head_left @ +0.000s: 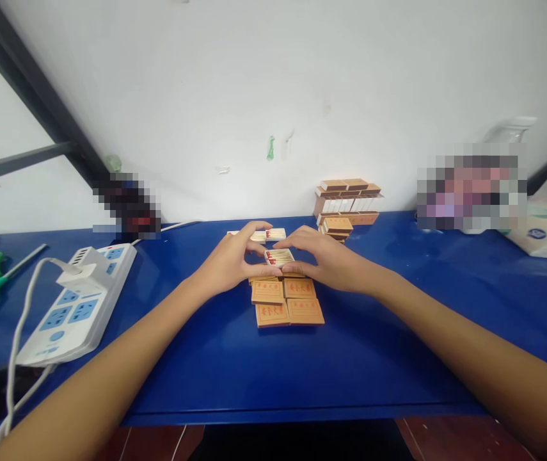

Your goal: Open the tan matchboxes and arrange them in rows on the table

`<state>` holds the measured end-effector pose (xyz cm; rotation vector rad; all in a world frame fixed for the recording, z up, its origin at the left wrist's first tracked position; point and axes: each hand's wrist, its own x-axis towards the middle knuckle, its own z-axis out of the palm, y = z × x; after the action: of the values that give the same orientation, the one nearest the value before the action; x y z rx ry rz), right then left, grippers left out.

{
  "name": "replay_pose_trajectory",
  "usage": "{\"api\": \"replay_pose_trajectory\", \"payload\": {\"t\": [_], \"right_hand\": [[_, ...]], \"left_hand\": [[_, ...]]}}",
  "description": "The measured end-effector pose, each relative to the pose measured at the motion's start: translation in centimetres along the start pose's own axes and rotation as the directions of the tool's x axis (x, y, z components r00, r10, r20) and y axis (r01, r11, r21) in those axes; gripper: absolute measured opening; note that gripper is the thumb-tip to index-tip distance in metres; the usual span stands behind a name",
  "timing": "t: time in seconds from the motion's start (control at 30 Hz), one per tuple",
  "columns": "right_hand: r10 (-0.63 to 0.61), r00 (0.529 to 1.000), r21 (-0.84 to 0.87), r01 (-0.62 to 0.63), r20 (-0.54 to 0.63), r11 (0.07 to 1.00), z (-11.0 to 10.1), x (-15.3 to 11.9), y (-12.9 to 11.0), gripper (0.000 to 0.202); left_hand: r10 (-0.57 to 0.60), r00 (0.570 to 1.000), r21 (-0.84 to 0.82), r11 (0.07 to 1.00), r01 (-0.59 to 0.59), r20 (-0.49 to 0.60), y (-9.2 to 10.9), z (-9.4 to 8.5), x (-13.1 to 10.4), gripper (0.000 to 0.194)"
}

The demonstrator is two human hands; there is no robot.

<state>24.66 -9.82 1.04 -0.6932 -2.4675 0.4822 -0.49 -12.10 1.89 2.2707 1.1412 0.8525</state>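
Blue table [263, 378]. Four closed matchboxes [287, 301] in two-by-two block, orange lids, red print too small to read. Just behind block, open match tray [279, 257], red match heads showing, pinched between fingertips of left hand [232, 262] and right hand [331, 262]. Two more open trays [268, 235] beyond left fingers. Farther right, matchbox stack [347, 205] against wall. Left: white power strip [81, 301], blue sockets.

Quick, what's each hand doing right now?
Left hand: pinching the open matchbox tray.
Right hand: gripping the same tray's other side.
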Motion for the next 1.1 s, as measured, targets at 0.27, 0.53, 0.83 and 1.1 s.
{"api": "replay_pose_trajectory", "payload": {"t": [0.27, 0.53, 0.83, 1.1], "right_hand": [[0.022, 0.996, -0.024, -0.024, -0.088, 0.999, 0.0, 0.3, 0.3, 0.035], [0.009, 0.996, -0.024, -0.012, -0.086, 1.000, 0.6, 0.1, 0.4, 0.036], [0.105, 0.988, -0.301, -0.135, -0.115, 0.944, -2.7, 1.6, 3.6, 0.041], [0.303, 0.944, -0.562, -0.182, 0.128, 0.807, -4.6, 5.1, 6.5, 0.037]], "left_hand": [[-0.084, 0.996, -0.190, 0.979, 0.075, -0.037, -0.3, 0.0, 0.3, 0.044], [-0.052, 0.998, -0.169, 0.985, 0.047, -0.022, -0.5, 0.1, 0.3, 0.042], [0.035, 0.964, 0.128, 0.992, -0.001, -0.263, -2.0, -0.7, 0.5, 0.025], [0.137, 0.956, 0.493, 0.870, 0.009, -0.260, -4.0, -1.9, 0.4, 0.021]]}}
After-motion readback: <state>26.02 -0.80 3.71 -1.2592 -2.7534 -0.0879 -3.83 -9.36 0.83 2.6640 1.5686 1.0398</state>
